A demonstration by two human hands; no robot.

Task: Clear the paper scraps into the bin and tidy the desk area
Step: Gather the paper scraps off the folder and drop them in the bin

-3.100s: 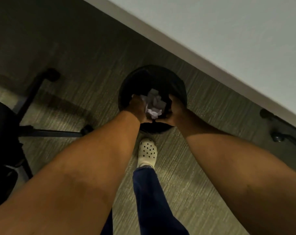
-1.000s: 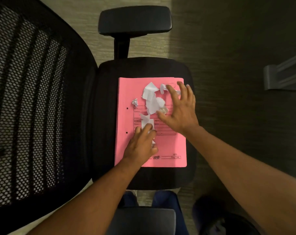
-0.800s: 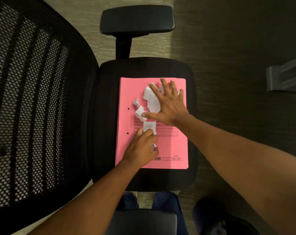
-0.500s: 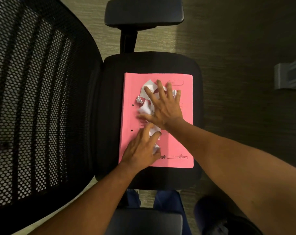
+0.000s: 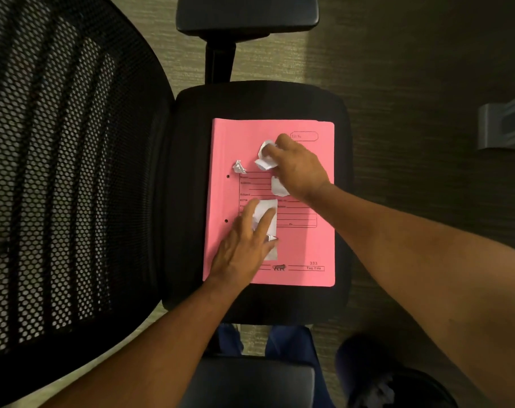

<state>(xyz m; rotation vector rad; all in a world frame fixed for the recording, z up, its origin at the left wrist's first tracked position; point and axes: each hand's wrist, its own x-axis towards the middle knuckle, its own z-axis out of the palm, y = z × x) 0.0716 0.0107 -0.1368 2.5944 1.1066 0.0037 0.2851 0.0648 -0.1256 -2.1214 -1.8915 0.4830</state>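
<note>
Paper scraps [image 5: 266,219] not cleared yet: several white bits sit on the pink file [image 5: 303,248] lying flat on the office chair seat [image 5: 191,201], none seen in a bin from this frame. Near edge, about 5 o'clock: dark round shape [image 5: 397,384] on the floor with something pale inside, could be the bin, can't confirm. Judging progress as mid-gather; collect, carry, dump all left, and the file itself probably needs a home too. Left hand [image 5: 244,251] comes in from 7 o'clock, palm down on the lower half of the file, fingers [image 5: 266,223] spread and pressing over a flat white piece, pinning or raking it, not lifted. Beyond it a loose scrap [image 5: 278,186] lies just by the right wrist. Right hand [image 5: 297,169] reaches from 4 o'clock across the upper file, fingers curled in, closing around a crumpled piece [image 5: 266,156] at its fingertips; grip looks partial. One small crumpled scrap [image 5: 238,167] lies alone at 9 o'clock of that hand, touched by neither. Far side, 12 o'clock: armrest [image 5: 247,13]; mesh backrest [image 5: 59,172] fills 9 o'clock
</note>
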